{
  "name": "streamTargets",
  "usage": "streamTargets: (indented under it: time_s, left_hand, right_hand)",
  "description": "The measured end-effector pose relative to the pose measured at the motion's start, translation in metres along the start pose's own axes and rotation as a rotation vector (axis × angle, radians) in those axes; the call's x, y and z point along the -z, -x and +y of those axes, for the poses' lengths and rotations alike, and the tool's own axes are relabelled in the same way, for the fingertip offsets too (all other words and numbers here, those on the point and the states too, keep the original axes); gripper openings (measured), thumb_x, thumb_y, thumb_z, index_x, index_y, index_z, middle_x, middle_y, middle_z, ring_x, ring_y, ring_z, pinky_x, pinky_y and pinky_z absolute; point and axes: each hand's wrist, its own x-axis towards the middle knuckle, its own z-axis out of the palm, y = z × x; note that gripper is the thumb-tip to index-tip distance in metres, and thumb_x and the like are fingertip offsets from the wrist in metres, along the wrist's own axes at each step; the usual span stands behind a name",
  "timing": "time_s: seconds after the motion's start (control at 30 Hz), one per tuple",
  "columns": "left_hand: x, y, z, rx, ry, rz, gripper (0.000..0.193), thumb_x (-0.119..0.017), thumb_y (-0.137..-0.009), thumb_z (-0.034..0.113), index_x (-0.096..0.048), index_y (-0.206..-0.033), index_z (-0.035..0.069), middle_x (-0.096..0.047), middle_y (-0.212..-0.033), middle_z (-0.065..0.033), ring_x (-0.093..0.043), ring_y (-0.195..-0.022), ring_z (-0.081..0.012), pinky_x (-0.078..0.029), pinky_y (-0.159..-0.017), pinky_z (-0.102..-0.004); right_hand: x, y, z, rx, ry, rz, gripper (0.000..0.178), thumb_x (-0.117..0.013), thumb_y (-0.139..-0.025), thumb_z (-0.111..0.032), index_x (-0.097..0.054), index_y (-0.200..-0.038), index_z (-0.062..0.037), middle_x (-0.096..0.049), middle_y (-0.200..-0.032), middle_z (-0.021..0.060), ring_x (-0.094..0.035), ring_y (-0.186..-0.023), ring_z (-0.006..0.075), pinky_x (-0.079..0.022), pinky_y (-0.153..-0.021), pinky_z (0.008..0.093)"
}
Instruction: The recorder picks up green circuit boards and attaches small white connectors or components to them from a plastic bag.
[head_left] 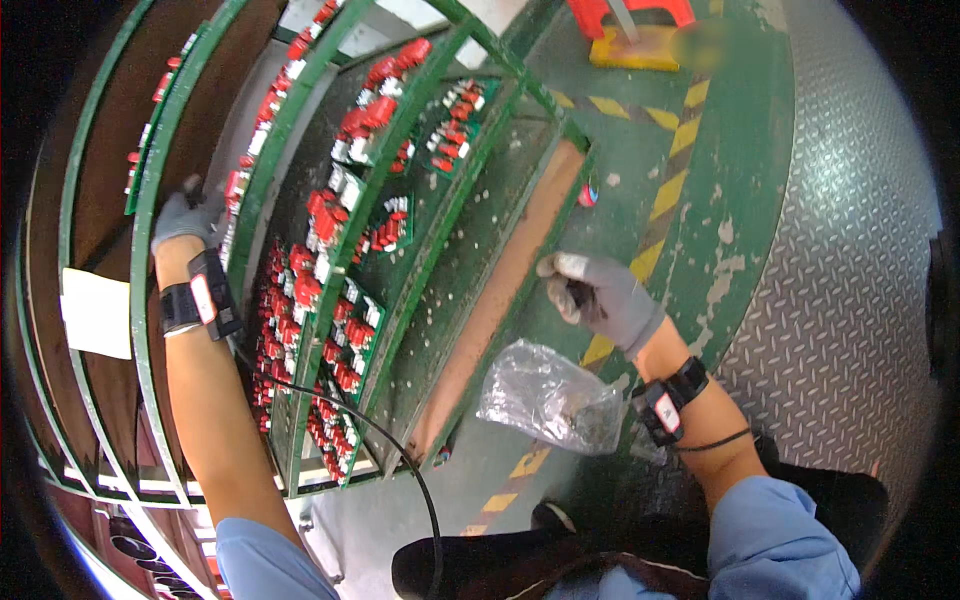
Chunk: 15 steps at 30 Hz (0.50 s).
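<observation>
My left hand (185, 222), in a grey glove, reaches between the green bars of the rack at the left. Its fingers are apart, with nothing visible in them. It is nearest to a row of red and white parts (240, 180) on a shelf. My right hand (598, 298), also gloved in grey, hovers right of the rack with its fingers curled in. A dark patch shows inside the curl, and I cannot make out whether it is a held thing. Below that hand is a crumpled clear plastic bag (550, 395), apart from the fingers.
The green metal rack (395, 310) carries several green circuit boards (460, 125) with red and white parts. A white paper (97, 313) hangs on its left bars. Striped yellow floor tape (665, 200), metal tread plate (850, 250), a red and yellow object (630, 45) and a black cable (425, 490) are around.
</observation>
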Motion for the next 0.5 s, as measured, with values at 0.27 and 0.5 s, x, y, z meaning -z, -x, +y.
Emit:
streamTargets:
  time_s: [0.27, 0.5]
  left_hand:
    - [-0.015, 0.113, 0.044, -0.434, 1.209, 0.259, 0.037, -0.056, -0.088, 0.016, -0.053, -0.117, -0.006, -0.058, -0.113, -0.0226, -0.060, -0.100, -0.0293, -0.047, -0.086, -0.0318]
    - [-0.138, 0.291, 0.099, -0.387, 1.003, -0.587, 0.031, -0.052, -0.086, 0.016, -0.057, -0.112, -0.002, -0.062, -0.106, -0.0157, -0.058, -0.099, -0.0221, -0.043, -0.091, -0.0333]
  right_hand:
    - [0.073, 0.013, 0.054, -0.085, 0.198, 0.292, 0.027, -0.057, -0.086, -0.025, -0.062, -0.092, 0.0006, -0.057, -0.066, 0.0044, -0.052, -0.053, 0.0132, -0.040, -0.048, 0.0255]
    - [0.138, 0.019, 0.085, 0.033, 0.863, 0.593, 0.026, -0.060, -0.081, -0.029, -0.062, -0.083, -0.0026, -0.060, -0.070, 0.0076, -0.055, -0.061, 0.0163, -0.043, -0.057, 0.0306]
